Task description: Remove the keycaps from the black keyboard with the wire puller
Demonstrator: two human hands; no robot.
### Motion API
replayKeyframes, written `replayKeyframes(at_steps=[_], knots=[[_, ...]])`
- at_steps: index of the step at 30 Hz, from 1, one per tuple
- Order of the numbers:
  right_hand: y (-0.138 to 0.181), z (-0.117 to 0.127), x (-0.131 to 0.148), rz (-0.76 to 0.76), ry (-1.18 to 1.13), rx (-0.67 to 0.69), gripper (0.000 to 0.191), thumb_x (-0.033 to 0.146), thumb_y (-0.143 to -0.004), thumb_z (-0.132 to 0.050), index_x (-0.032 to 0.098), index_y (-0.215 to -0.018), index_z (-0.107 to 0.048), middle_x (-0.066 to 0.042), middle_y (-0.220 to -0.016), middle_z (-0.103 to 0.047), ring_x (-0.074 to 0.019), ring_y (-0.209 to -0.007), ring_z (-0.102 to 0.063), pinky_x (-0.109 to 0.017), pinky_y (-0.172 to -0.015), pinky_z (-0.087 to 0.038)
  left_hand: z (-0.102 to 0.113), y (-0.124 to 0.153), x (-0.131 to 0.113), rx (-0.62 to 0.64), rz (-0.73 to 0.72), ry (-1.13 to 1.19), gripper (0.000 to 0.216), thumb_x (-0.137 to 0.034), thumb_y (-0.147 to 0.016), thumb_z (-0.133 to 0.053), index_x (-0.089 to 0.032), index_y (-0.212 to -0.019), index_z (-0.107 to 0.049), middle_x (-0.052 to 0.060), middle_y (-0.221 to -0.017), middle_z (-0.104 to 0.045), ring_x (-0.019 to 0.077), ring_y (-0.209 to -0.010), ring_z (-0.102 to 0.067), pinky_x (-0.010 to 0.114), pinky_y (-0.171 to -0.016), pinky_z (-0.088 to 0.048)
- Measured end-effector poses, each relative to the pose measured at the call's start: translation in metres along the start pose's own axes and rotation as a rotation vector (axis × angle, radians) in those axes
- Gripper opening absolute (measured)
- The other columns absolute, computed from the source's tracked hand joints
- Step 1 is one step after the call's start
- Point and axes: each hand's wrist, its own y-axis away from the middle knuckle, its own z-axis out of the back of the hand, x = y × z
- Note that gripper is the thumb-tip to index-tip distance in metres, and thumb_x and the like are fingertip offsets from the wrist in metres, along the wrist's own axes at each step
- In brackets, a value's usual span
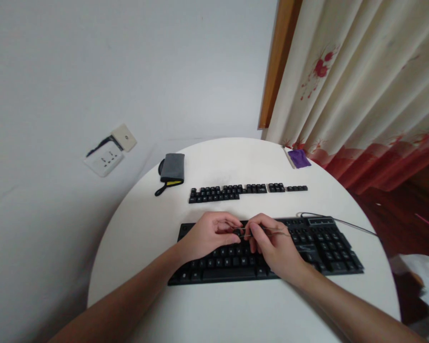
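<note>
Two forearms (146, 281) come in over the near side of a round white table (218, 312), angled inward so that both hands meet above a black keyboard (229, 274). The keyboard lies flat with its long space bar toward the person, probably so the keys can be reached and read the right way up.

Over its middle, the left hand (212, 232) has its thumb and fingertips pinched together on what looks like a small dark keycap (237, 232), apparently to steady it. The right hand (273, 243) has its thumb and fingers clamped on a thin wire tool (279, 232), whose tip points left to the keycap; whether the wire hooks it is too small to tell. Holding the two so close likely gives fine control.

Beyond the keyboard, its cable (346, 222) trails off to the right, out of the hands' way. Farther back, loose keycaps (214, 194) stand in broken rows, with gaps that seem to copy a keyboard's layout, perhaps to keep their order. A grey pouch (173, 166) with a black loop sits at the far left, and a purple cloth (299, 158) at the far right, both set aside near the rim. Behind stand the wall socket (107, 159) and a curtain (361, 95).
</note>
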Motion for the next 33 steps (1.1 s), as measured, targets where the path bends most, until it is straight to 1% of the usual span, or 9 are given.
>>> replayKeyframes(at_steps=[7,11,14,17,20,22,25,30,33], knots=[[-0.003,0.000,0.002,-0.034,-0.072,-0.080,0.028,0.036,-0.100,-0.050,0.018,-0.081,-0.060,0.002,-0.068,-0.061,-0.0082,-0.049,-0.053,-0.020,-0.046,-0.039,-0.002,0.001,0.004,-0.021,-0.049,-0.053,0.029,-0.020,-0.078,-0.078,-0.015,-0.104,-0.069,0.007,-0.093,-0.075,0.0189,-0.088,-0.072,0.033,-0.084,-0.057],[-0.005,-0.001,0.003,-0.069,-0.120,-0.100,0.028,0.038,-0.099,-0.052,0.018,-0.080,-0.058,0.001,-0.069,-0.062,-0.0085,-0.047,-0.053,-0.020,-0.042,-0.038,-0.004,0.002,0.005,-0.116,-0.202,-0.216,0.020,-0.020,-0.080,-0.076,-0.018,-0.099,-0.073,0.007,-0.104,-0.073,0.0188,-0.093,-0.071,0.034,-0.088,-0.057],[-0.007,0.000,0.001,-0.105,-0.106,-0.155,0.030,0.040,-0.099,-0.051,0.019,-0.078,-0.057,0.001,-0.067,-0.062,-0.0097,-0.045,-0.052,-0.022,-0.041,-0.036,-0.002,0.001,0.002,-0.179,-0.292,-0.377,0.014,-0.018,-0.084,-0.072,-0.020,-0.097,-0.075,0.006,-0.106,-0.071,0.0182,-0.096,-0.068,0.030,-0.083,-0.056],[-0.009,0.006,0.002,-0.044,-0.011,-0.249,0.036,0.039,-0.101,-0.045,0.019,-0.072,-0.055,0.001,-0.066,-0.058,-0.0122,-0.056,-0.054,-0.025,-0.052,-0.041,0.001,0.000,-0.001,-0.237,-0.324,-0.412,0.013,-0.018,-0.082,-0.073,-0.019,-0.095,-0.074,0.006,-0.100,-0.070,0.0172,-0.091,-0.067,0.027,-0.076,-0.055],[-0.010,0.014,0.006,0.144,0.111,-0.335,0.041,0.035,-0.104,-0.037,0.020,-0.070,-0.053,-0.003,-0.078,-0.059,-0.0160,-0.080,-0.058,-0.030,-0.076,-0.044,0.003,0.000,-0.003,-0.282,-0.336,-0.387,0.014,-0.018,-0.080,-0.074,-0.018,-0.094,-0.074,0.006,-0.098,-0.070,0.0163,-0.085,-0.067,0.026,-0.073,-0.054],[-0.009,0.018,0.008,0.213,0.156,-0.306,0.038,0.032,-0.105,-0.035,0.020,-0.076,-0.055,-0.004,-0.085,-0.060,-0.0167,-0.085,-0.057,-0.031,-0.080,-0.043,0.003,0.000,-0.004,-0.301,-0.351,-0.380,0.013,-0.018,-0.080,-0.074,-0.018,-0.093,-0.074,0.006,-0.096,-0.071,0.0160,-0.083,-0.067,0.026,-0.072,-0.053],[-0.008,0.020,0.007,0.200,0.233,-0.170,0.030,0.029,-0.105,-0.036,0.020,-0.087,-0.059,-0.001,-0.079,-0.058,-0.0152,-0.075,-0.055,-0.029,-0.072,-0.042,0.001,0.001,-0.005,-0.295,-0.372,-0.392,0.014,-0.017,-0.078,-0.076,-0.018,-0.092,-0.074,0.005,-0.094,-0.072,0.0156,-0.082,-0.067,0.025,-0.069,-0.051],[-0.004,0.013,0.007,0.222,0.369,-0.024,0.011,0.021,-0.097,-0.052,0.021,-0.095,-0.063,0.000,-0.081,-0.059,-0.0144,-0.074,-0.055,-0.027,-0.068,-0.042,0.001,0.003,-0.005,-0.242,-0.359,-0.384,0.017,-0.015,-0.075,-0.080,-0.019,-0.090,-0.075,0.003,-0.090,-0.074,0.0139,-0.076,-0.065,0.024,-0.067,-0.050],[-0.003,0.009,0.009,0.271,0.418,0.022,0.013,0.020,-0.093,-0.059,0.021,-0.103,-0.066,0.000,-0.082,-0.058,-0.0143,-0.074,-0.056,-0.027,-0.068,-0.044,0.000,0.005,-0.007,-0.182,-0.362,-0.357,0.016,-0.016,-0.074,-0.081,-0.019,-0.089,-0.076,0.004,-0.091,-0.075,0.0140,-0.076,-0.065,0.025,-0.069,-0.051]])
